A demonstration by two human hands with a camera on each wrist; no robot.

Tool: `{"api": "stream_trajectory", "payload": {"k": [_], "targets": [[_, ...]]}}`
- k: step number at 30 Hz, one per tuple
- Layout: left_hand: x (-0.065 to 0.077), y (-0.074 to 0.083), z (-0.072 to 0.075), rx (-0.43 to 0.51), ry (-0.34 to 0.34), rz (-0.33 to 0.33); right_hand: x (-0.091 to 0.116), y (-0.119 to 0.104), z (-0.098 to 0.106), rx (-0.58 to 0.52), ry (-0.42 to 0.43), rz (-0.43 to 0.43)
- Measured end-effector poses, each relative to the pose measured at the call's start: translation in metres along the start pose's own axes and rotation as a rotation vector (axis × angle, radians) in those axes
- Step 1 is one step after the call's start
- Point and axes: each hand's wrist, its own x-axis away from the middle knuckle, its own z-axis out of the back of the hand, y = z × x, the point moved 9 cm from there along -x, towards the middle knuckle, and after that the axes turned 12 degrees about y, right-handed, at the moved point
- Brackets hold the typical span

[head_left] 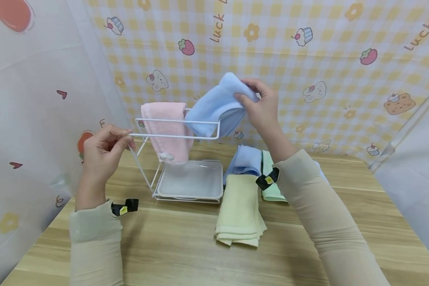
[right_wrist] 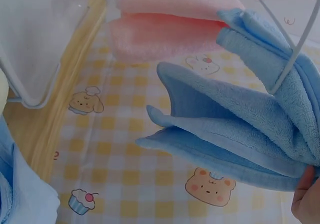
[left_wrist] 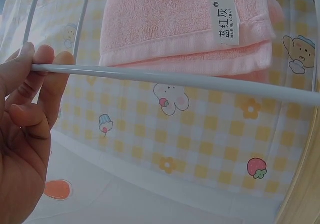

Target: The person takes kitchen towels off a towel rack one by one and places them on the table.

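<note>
Table: the wood-grained table (head_left: 178, 246) bore the rack toward its left far part; its far right stretch was partly covered by the right sleeve (head_left: 307, 186).
White rack: the wire rack (left_wrist: 200, 82) looked light enough to tip or slide, so a firm brace at its left end seemed wise while cloth was handled at its right.
Tray: the pale tray (head_left: 191, 180) lay in the rack's base, below the upper bars (head_left: 164, 136).
Blue towel: the raised blue towel (head_left: 218, 101) was at the rack's right end, right of the pink towel (head_left: 169, 149). Its layers fanned apart; squaring them and lowering gently, without dragging the pink one, looked best. Which bar it bore on could not be told.
Yellow cloth: folded, the yellow cloth (head_left: 237, 206) lay near and right of the tray.
Green cloth: the green cloth (head_left: 271, 192) showed only partly, cut off by the right arm.
Left hand: the left hand (head_left: 105, 149) pinched the rack's left near corner between thumb and fingers.
Right hand: the right hand (head_left: 262, 103) pinched the blue towel's right end; its own wrist view cropped most of it.
Label: the pink towel's label (left_wrist: 222, 14) ran off the frame's top.
</note>
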Motion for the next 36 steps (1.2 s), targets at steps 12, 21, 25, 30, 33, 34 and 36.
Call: {"api": "stream_trajectory", "payload": {"k": [12,21,25,30,33,34,36], "targets": [[0.001,0.003,-0.001,-0.015,-0.005,-0.014,0.004,-0.001,0.02,0.031,0.059,-0.003],[-0.001,0.002,0.0,0.001,0.006,-0.003,0.004,-0.004,0.032,-0.038,0.105,-0.054],[0.0,-0.001,0.0,0.036,0.007,0.023,0.004,0.0,0.037,-0.039,0.122,-0.09],[0.0,-0.002,0.0,0.039,0.01,0.031,0.004,0.006,0.045,-0.032,0.136,-0.137],[0.0,-0.003,0.001,0.042,0.013,0.034,0.003,0.009,0.051,-0.042,0.157,-0.157],[0.0,-0.003,0.001,0.045,0.013,0.035,0.003,0.01,0.054,-0.045,0.167,-0.166],[0.0,-0.003,0.001,0.054,0.013,0.035,0.002,0.011,0.059,-0.046,0.183,-0.16]]}}
